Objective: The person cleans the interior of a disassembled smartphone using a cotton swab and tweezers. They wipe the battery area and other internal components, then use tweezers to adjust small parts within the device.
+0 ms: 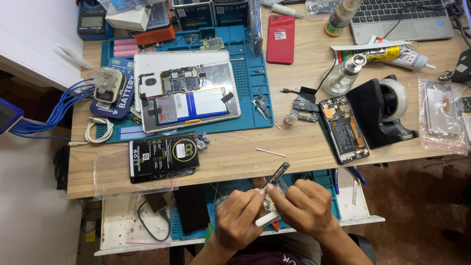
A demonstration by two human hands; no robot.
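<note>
Slim dark metal phone frame [277, 175] is sitting tilted over the pull-out shelf, edge up; left hand [239, 216] is pinching its lower end; right hand [306, 206] is clamping a white tool [267, 219]; steadying both wrists seems wise.

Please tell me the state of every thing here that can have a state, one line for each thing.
Tablet: back cover off, board and battery exposed.
Black phone: opened, face down, insides showing.
Red phone: closed, lying flat.
Laptop: lid open.
Glue tube: lying on its side.
Slim part: held tilted over the lower shelf.
Left hand: gripping the slim part.
Right hand: gripping the slim part.
</note>
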